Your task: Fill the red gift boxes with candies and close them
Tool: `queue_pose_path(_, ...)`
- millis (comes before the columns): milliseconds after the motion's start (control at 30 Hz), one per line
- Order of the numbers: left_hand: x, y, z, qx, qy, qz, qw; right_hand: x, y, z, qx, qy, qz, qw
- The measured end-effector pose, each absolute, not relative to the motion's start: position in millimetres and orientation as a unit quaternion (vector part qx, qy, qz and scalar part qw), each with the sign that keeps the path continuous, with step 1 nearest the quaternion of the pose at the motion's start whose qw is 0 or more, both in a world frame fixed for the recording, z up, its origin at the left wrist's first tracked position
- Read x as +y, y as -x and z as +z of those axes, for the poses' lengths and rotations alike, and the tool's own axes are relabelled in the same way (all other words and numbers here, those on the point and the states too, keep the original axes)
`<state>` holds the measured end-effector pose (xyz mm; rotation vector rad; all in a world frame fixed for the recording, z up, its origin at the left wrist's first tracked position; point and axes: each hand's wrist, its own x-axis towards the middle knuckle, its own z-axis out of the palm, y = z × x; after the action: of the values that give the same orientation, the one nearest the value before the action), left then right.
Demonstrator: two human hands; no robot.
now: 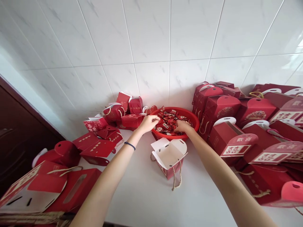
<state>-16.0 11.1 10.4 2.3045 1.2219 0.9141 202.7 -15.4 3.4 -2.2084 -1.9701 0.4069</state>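
A red plastic basin (195, 121) full of red-wrapped candies (168, 119) stands against the wall. Over its left rim is my left hand (149, 123), its fingers curled together; whatever may be in them is hidden. My right hand (182, 126) reaches down into the candies at the basin's right side, and its fingertips are partly buried among the wrappers. In front of the basin, between my forearms, an unfolded red gift box (169, 154) stands upright with its white flaps spread and a rope handle hanging down. Its visible inside is bare.
Several closed red boxes (222, 107) are stacked on the right, with more boxes (236, 142) nearer me. Red boxes (99, 151) lie loosely on the left of the white table (142, 195). A tiled wall (151, 47) rises behind.
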Motion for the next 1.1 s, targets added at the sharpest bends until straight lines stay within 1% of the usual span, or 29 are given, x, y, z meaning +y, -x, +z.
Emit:
queue_pose_path(100, 22.5, -3.6, 8.4, 0.417, -0.85, 0.265, 0.182, -17.7, -203.8, 3.5, -0.64, 0.741, 0.164, 0.118)
queue_pose_path(200, 30.0, -16.9, 5.0, 0.396, -0.88, 0.2, 0.166, -19.4, -204.9, 2.5, -0.611, 0.745, 0.171, 0.206)
queue_pose_path(267, 33.6, -21.3, 2.4, 0.391, -0.893, 0.162, 0.152, -19.2, -206.7, 0.2, -0.59, 0.735, 0.182, 0.281)
queue_pose_path(367, 37.2, -24.3, -0.8, 0.397, -0.899, 0.128, 0.131, -15.4, -210.9, -5.2, -0.54, 0.698, 0.214, 0.418)
queue_pose_path(467, 38.2, -26.0, -2.0, 0.411, -0.896, 0.115, 0.12, -8.5, -216.2, -10.5, -0.451, 0.637, 0.259, 0.569)
queue_pose_path(567, 37.4, -26.9, -1.9, 0.419, -0.891, 0.121, 0.127, -2.8, -222.2, -12.9, -0.347, 0.56, 0.323, 0.679)
queue_pose_path(667, 36.4, -26.9, -1.8, 0.422, -0.883, 0.142, 0.148, -2.5, -227.5, -12.8, -0.27, 0.485, 0.389, 0.735)
queue_pose_path(800, 37.1, -26.1, -1.8, 0.436, -0.858, 0.212, 0.172, -6.6, -230.8, -13.4, -0.216, 0.396, 0.438, 0.778)
queue_pose_path(900, 40.3, -25.5, -1.2, 0.439, -0.836, 0.258, 0.203, -6.3, -232.5, -15.1, -0.175, 0.35, 0.433, 0.812)
queue_pose_path(1100, 52.4, -34.8, 0.9, 0.439, -0.804, 0.296, 0.27, 1.6, -237.1, -16.4, -0.09, 0.307, 0.386, 0.865)
